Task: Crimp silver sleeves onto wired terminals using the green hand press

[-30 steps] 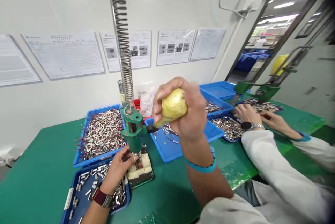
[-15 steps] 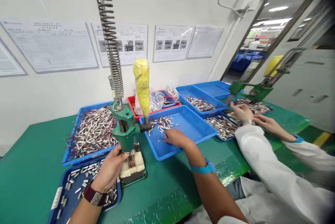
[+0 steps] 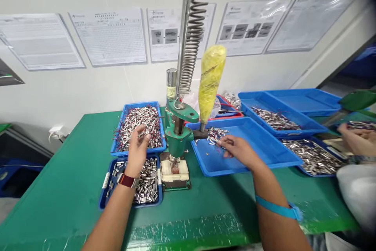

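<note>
Press (image 3: 178,139) mid-bench, between the trays; its yellow handle (image 3: 212,80) sticks up in front of the red tray (image 3: 235,116) and a clear bag (image 3: 216,108). Can (image 3: 171,84) behind the press, sheets (image 3: 108,35) on the wall.

Left tray (image 3: 157,150): heaped with wired parts (image 3: 141,116). Dark tray (image 3: 147,204) in front: loose metal cylinders (image 3: 148,184). Right tray (image 3: 264,147): small pile of leads (image 3: 216,135) at its left end, rest bare.

Left hand (image 3: 138,149) over left tray's front edge, thumb and fingers parted; can't tell if anything's pinched. Right hand (image 3: 236,150) inside right tray, fingers curled, thumb and fingertips close together at the pile's edge; grip on a lead unclear.

Spring (image 3: 192,35) cut off at top; co-worker's hand (image 3: 358,141) and second press (image 3: 360,100) cut off at right. Piece under the press tip too small to make out.
</note>
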